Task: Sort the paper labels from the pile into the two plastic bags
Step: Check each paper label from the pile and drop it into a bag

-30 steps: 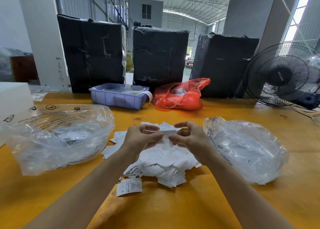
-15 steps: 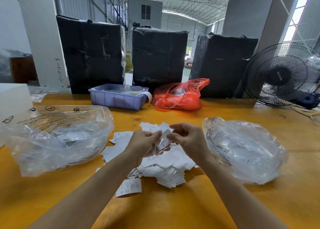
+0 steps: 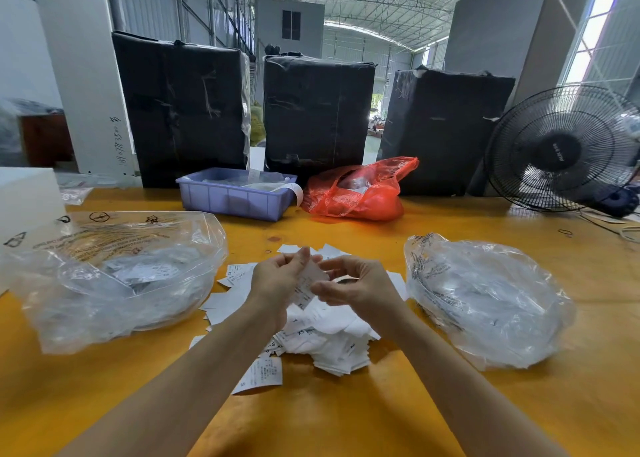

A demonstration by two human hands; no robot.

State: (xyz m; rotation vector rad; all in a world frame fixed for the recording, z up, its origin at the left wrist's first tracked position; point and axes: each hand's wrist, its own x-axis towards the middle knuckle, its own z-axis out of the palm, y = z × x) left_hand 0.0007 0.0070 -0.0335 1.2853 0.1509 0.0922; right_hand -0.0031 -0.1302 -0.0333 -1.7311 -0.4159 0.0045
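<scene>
Pinching label (image 3: 309, 285) | both hands (image 3: 277, 283) | above pile (image 3: 325, 339) | between bags (image 3: 114, 276)

Labels and two bags on my table

One white printed label (image 3: 309, 285) is pinched upright between my hands, over the loose pile of labels (image 3: 322, 339). A crumpled clear bag (image 3: 114, 276) holding labels lies left of them, another clear bag (image 3: 485, 300) right.

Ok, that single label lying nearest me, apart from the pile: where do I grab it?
Pinch the loose label by its near left corner, coming from the left: it lies flat on the table, and the pile crowds its far right side.
</scene>
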